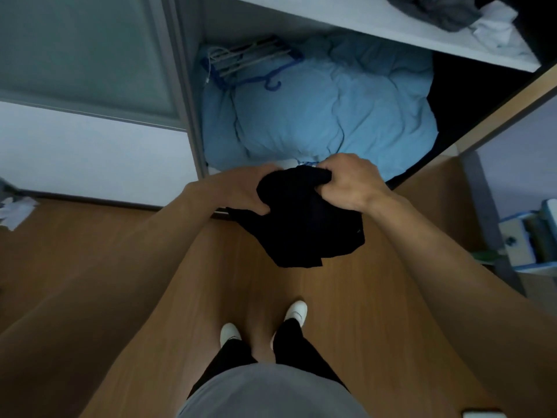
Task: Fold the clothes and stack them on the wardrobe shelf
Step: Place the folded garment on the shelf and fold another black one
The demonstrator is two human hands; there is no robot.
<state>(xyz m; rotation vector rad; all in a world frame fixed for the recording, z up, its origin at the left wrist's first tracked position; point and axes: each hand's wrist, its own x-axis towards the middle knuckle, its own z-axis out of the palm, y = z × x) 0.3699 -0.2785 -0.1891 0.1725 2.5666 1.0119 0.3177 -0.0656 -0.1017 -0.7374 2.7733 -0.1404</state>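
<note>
At mid-frame, in front of the open wardrobe, both hands held a black garment (pixel 307 227) in the air above the wooden floor (pixel 120 267).

- Left hand (pixel 244 190): gripped the left edge of the garment, thumb lying over the fabric. The other fingers were hidden behind the cloth, so how far they were curled could not be told.
- Right hand (pixel 349 182): fingers curled tightly, bunching the top right part of the garment in a fist-like grip.
- Garment: crumpled and not flat; the lower part hung loose below the hands, clear of the floor.

Wardrobe shelf (pixel 346 31), far right: carried a crumpled grey garment (pixel 440 12) with a white garment (pixel 494 30) just beside it on the right, touching. Neither looked folded.

Lower compartment, below the shelf: a blue duvet (pixel 325 113) filled most of the space, and a bundle of hangers (pixel 250 60) rested on its far left part.

Far left: a sliding door (pixel 84 52) with a frosted panel. A pale cloth (pixel 15 211) lay on the floor at the left edge.

Near bottom: white shoes (pixel 297 310) side by side on the floor, pointing at the wardrobe.
</note>
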